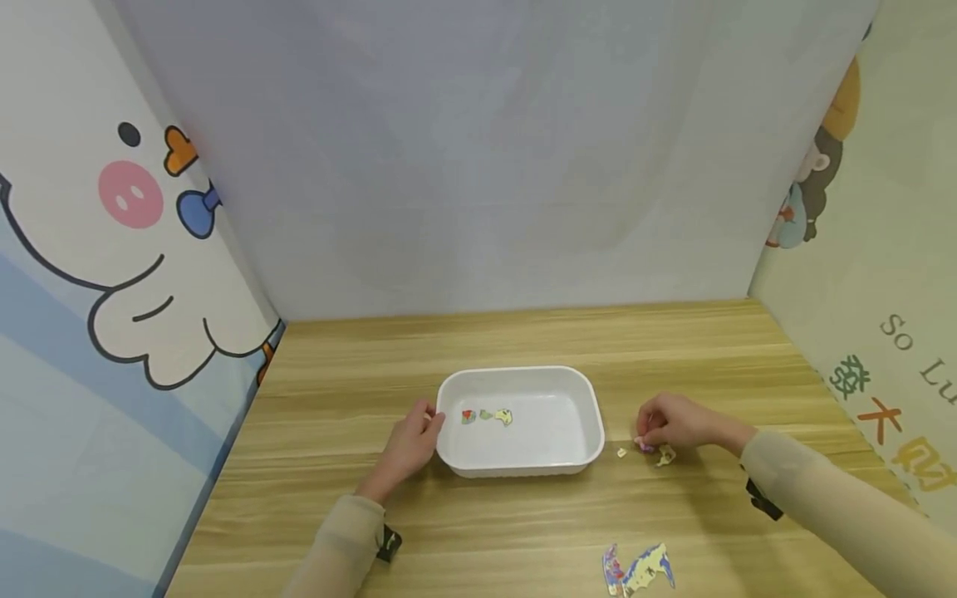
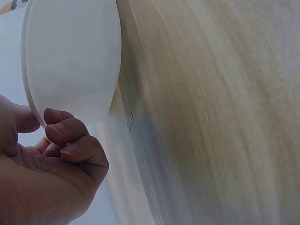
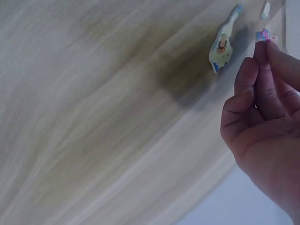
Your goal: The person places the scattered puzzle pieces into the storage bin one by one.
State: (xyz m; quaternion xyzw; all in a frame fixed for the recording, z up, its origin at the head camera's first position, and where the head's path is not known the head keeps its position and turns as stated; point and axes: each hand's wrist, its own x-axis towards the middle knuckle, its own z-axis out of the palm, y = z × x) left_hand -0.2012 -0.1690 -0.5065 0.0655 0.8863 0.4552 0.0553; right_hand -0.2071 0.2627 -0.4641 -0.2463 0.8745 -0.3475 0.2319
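Observation:
My left hand (image 1: 409, 442) grips the left rim of a white rectangular tray (image 1: 523, 372), thumb over the rim and curled fingers against the outer wall. In the left wrist view the tray's wall (image 2: 75, 56) rises beside those fingers. To the right of the tray, my right hand (image 1: 676, 419) pinches a small pink-and-purple printed piece (image 3: 264, 35) between thumb and forefinger. A flat yellowish piece (image 1: 665, 454) of irregular outline, with a small figure printed on it, lies on the table just by the right hand. A tiny pale piece (image 1: 621, 453) lies between it and the tray.
Inside the tray, towards its left, lie a red-and-green piece (image 1: 468, 416), a small green piece (image 1: 485, 414) and a yellow piece (image 1: 504, 417). Nearer the front of the wooden table (image 1: 336, 357) are larger purple-and-yellow pieces (image 1: 647, 569). A grey cloth wall (image 1: 478, 208) stands behind.

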